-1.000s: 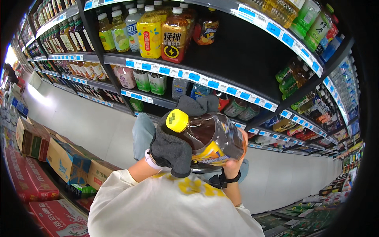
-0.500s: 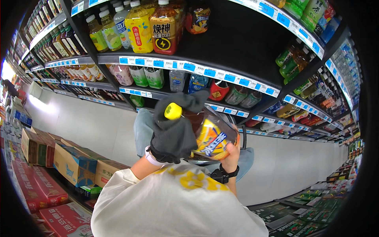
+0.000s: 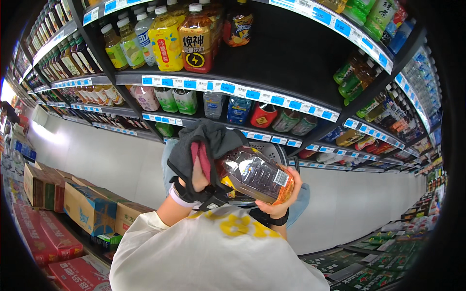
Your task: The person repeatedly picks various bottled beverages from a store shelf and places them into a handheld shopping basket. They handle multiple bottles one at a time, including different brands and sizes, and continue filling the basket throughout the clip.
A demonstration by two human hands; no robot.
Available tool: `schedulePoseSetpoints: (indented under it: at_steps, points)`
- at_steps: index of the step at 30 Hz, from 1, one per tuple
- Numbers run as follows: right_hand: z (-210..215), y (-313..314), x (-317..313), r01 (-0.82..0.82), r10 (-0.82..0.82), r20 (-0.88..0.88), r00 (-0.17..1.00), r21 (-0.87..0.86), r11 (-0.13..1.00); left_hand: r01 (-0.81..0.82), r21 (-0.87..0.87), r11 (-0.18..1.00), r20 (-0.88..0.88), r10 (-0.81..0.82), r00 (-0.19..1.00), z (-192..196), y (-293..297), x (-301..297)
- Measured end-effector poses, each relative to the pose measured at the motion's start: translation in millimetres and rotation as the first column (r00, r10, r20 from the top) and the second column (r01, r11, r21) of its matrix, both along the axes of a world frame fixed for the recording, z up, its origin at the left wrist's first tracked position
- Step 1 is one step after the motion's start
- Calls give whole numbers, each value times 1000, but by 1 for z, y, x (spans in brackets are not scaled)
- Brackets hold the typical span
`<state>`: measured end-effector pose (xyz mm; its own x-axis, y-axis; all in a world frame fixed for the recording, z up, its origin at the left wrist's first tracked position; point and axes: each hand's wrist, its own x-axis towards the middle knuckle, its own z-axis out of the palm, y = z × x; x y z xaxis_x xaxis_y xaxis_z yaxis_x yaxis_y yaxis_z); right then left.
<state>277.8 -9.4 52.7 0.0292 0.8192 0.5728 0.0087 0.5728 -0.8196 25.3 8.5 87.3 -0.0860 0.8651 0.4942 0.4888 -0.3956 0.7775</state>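
A large clear plastic bottle of dark brown drink (image 3: 252,170) lies tilted across my lap, its orange-labelled end toward the right. My right hand (image 3: 286,194) is closed around that end, thumb below and fingers along the far side. My left hand (image 3: 199,175) is mostly covered by a dark grey cloth (image 3: 201,140) with a pinkish-red patch. The cloth is bunched around the bottle's left end, hiding its neck and most of my left fingers.
Ahead stand black shelves with bottled drinks (image 3: 196,41) and a price-tag rail (image 3: 233,88). On the upper shelf, a dark bottle (image 3: 238,24) stands right of the others. Cardboard cartons (image 3: 90,206) are stacked at left, green cases (image 3: 371,262) at lower right. Pale floor (image 3: 349,203) runs between.
The bottle has rolled, so its large front label has turned away and a barcode faces up. My left hand and the cloth have twisted, and a yellow round piece seen before is hidden.
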Motion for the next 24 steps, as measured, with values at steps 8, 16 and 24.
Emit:
schedulePoseSetpoints:
  at_steps: [8,16,24]
  points:
    - [18,7,-8,-321,158,-473,867,-288,902,16,100,995,-273,12,962,64,-22,10]
    - [32,14,-14,-81,37,-317,948,-126,989,547,-156,822,189,-519,834,26,-16,42]
    - [26,26,-22,-351,319,-288,903,-67,934,738,-314,597,525,-538,659,-13,-33,42]
